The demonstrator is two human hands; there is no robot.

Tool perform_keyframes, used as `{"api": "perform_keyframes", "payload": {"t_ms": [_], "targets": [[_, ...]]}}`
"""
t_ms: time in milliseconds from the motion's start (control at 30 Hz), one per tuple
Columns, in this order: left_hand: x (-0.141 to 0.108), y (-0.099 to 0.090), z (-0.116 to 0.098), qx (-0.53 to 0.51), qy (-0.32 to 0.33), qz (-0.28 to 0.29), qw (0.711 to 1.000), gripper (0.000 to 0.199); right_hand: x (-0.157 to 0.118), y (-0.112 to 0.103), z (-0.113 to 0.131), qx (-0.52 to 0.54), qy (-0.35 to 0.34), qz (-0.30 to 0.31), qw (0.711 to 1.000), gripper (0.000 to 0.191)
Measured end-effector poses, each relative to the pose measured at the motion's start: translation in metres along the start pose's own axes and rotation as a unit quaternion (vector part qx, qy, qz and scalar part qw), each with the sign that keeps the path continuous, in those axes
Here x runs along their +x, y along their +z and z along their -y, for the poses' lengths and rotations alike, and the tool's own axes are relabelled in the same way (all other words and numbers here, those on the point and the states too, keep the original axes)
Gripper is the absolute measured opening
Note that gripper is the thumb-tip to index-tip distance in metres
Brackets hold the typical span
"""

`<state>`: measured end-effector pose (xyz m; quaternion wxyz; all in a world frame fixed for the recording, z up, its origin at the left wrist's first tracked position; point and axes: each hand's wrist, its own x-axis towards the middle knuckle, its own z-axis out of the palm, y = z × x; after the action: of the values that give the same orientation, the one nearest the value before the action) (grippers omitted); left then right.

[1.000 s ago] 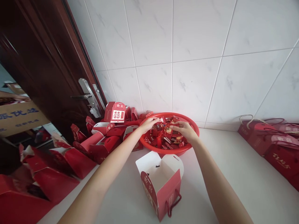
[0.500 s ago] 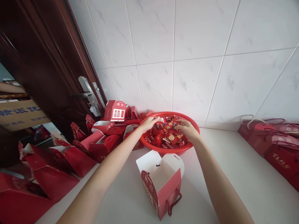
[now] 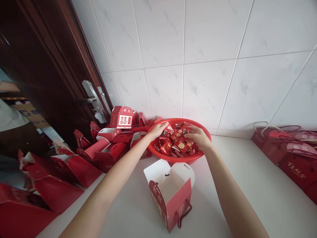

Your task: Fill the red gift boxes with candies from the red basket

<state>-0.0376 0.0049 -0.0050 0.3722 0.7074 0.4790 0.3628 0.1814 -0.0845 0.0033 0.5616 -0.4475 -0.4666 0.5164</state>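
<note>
A red plastic basket (image 3: pixel 207 129) full of wrapped candies (image 3: pixel 182 145) stands against the wall. Over its left rim, my left hand (image 3: pixel 158 131) pinches a red-and-white candy packet (image 3: pixel 169 129). My right hand (image 3: pixel 200 138) reaches in over the right side, fingers stretched out and slightly bent, the tips at a dark-wrapped candy. Its palm side is hidden from me. Between my forearms, nearer to me, a red gift box (image 3: pixel 180 201) stands upright with its white-lined flaps spread and a dark red cord handle on its side. No candy shows inside it.
Several red gift boxes (image 3: pixel 116 150) crowd the left side, some with raised flaps. More red boxes with cord handles (image 3: pixel 294 162) stand at the right. A dark wooden door (image 3: pixel 49 66) is at the left, with a person's arm (image 3: pixel 10 86) beyond it. White tiled wall behind.
My left hand has lifted and tilted a red-and-white packet from the pile. My right fingers have shifted slightly left. Candies at the basket's left have moved. A person has come into view beyond the door.
</note>
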Motion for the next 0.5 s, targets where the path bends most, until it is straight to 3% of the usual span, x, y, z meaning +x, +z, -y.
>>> {"api": "perform_keyframes", "payload": {"t_ms": [167,400,500], "targets": [[-0.004,0.000,-0.011,0.038,-0.023,0.009,0.999,0.059,-0.001,0.001,0.001,0.003,0.008,-0.005,1.000,0.032],[0.004,0.002,0.003,0.029,-0.037,-0.009,0.999,0.058,-0.001,0.000,-0.001,0.008,0.004,0.008,1.000,0.030],[0.004,0.002,0.003,-0.011,-0.065,0.022,0.998,0.057,0.000,-0.001,-0.002,0.009,0.001,0.008,1.000,0.031]]}}
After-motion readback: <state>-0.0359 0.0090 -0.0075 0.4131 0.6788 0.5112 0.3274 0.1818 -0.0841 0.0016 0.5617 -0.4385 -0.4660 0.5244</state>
